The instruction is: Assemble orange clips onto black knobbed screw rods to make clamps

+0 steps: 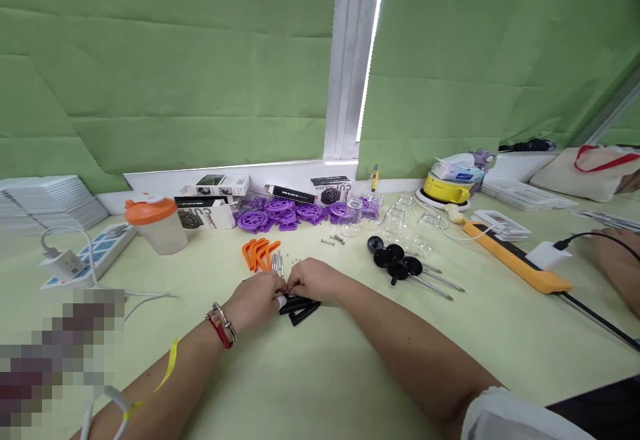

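Observation:
My left hand (257, 300) and my right hand (315, 280) meet at the middle of the table, fingertips pinched close together. Whatever lies between the fingertips is too small or hidden to name. Black bar-shaped plastic parts (304, 312) lie right under and beside the fingers, partly covered by them. Just beyond my hands are orange angled plastic pieces (257, 253) and several thin metal pins (278, 263). Small coil springs (330, 241) rest farther back, to the right of the pins.
Purple plastic parts (280, 213) are piled before cup holder boxes (213, 215). To the right are clear plastic cups (395, 219) and black discs with metal spikes (400, 267). A shaker bottle (160, 227) and power strip (100, 253) stand left; an orange power strip (515, 260) lies right, near another person's arm (617, 267).

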A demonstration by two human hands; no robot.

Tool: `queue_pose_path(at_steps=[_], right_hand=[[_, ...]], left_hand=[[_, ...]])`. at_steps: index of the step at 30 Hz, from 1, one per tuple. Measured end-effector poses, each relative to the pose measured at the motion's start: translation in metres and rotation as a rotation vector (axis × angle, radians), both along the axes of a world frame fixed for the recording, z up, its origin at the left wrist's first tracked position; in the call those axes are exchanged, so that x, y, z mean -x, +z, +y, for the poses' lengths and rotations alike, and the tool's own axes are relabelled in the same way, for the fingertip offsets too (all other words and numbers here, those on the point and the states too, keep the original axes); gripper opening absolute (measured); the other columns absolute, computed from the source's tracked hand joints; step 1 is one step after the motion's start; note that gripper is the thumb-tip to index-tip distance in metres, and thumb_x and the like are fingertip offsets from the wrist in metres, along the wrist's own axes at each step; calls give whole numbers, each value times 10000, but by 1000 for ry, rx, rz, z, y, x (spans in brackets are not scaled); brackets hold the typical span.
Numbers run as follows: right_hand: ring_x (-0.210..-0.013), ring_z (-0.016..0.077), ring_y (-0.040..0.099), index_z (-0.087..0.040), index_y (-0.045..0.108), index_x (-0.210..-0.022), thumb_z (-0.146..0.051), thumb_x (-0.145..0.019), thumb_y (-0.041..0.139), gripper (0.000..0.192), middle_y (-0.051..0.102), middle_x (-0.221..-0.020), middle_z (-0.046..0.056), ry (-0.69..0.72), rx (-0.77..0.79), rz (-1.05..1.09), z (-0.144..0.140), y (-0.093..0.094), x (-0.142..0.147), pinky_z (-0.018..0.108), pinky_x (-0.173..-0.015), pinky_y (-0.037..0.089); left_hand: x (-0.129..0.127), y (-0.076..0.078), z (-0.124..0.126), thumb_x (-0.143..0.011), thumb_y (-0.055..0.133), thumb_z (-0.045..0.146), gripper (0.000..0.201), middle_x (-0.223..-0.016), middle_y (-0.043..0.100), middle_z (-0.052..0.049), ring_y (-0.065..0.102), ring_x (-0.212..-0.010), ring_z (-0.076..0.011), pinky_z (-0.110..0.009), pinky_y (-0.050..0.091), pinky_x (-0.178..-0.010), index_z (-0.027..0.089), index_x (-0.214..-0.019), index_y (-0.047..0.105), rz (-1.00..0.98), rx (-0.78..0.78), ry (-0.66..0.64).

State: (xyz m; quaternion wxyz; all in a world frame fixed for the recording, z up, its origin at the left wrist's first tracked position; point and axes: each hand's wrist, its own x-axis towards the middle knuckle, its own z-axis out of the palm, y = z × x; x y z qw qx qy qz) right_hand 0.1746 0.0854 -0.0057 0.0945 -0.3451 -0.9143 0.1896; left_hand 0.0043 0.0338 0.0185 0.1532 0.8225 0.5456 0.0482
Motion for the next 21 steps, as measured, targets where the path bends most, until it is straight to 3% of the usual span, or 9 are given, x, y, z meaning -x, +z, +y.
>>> queue_pose_path(at_steps=[8, 15, 21], right_hand=[[-631, 122, 532, -188, 711, -781, -138, -706, 556, 179, 666, -728, 16, -84, 44, 5, 4, 2, -9, 215, -543, 321], [-614, 103, 503, -150, 660, -823, -222, -774, 563, 130, 631, -748, 26, -303, 151, 411, 22, 20, -39, 215, -572, 373], [-575, 98, 454, -143, 625, -813, -308, -749, 578, 183, 562, -682, 1, -475, 277, 642, 36, 17, -56, 206, -514, 354]], left_hand=[[-5, 4, -5, -682, 474, 116, 313, -929, 678, -33, 577, -904, -222, -301, 423, -751, 236, -890, 674, -51, -11, -79], [-7, 3, -5, -663, 439, 74, 329, -883, 676, -37, 581, -888, -209, -290, 421, -761, 222, -836, 677, -35, -35, -151], [-11, 5, -4, -657, 435, 52, 287, -855, 656, -38, 585, -836, -197, -276, 414, -712, 206, -773, 648, -27, -17, -159]])
